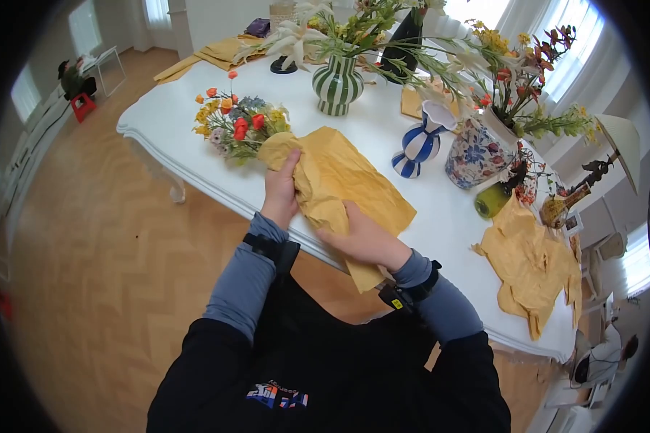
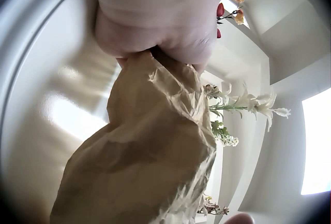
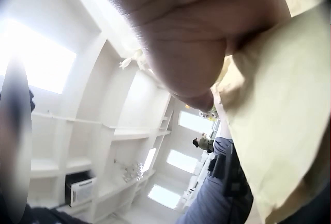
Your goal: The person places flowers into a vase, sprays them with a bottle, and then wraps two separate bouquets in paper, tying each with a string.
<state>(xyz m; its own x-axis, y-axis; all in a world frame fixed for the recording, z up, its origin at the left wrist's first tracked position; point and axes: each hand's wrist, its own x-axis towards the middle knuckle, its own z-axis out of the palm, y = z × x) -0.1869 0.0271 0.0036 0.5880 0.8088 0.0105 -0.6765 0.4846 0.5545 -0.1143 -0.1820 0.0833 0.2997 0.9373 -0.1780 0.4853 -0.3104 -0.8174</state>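
Observation:
A crumpled sheet of yellow-brown wrapping paper (image 1: 357,173) is held over the near edge of the white table. My left hand (image 1: 282,189) grips its gathered upper end, thumb on top. In the left wrist view the wrapping paper (image 2: 145,141) bunches into creases below the palm. My right hand (image 1: 365,234) holds the lower part, its thumb lying along the paper and the other fingers hidden behind it. Just beyond the left hand lies a bunch of flowers (image 1: 242,123) in red, orange, yellow and blue, its stems hidden by the paper.
On the white table (image 1: 289,97) stand a green-striped vase (image 1: 337,86), a blue-striped vase (image 1: 420,143) and a floral-patterned vase (image 1: 477,153). A green bottle (image 1: 491,203) lies near another crumpled paper (image 1: 531,260) at the right. More folded paper (image 1: 220,52) lies at the far left.

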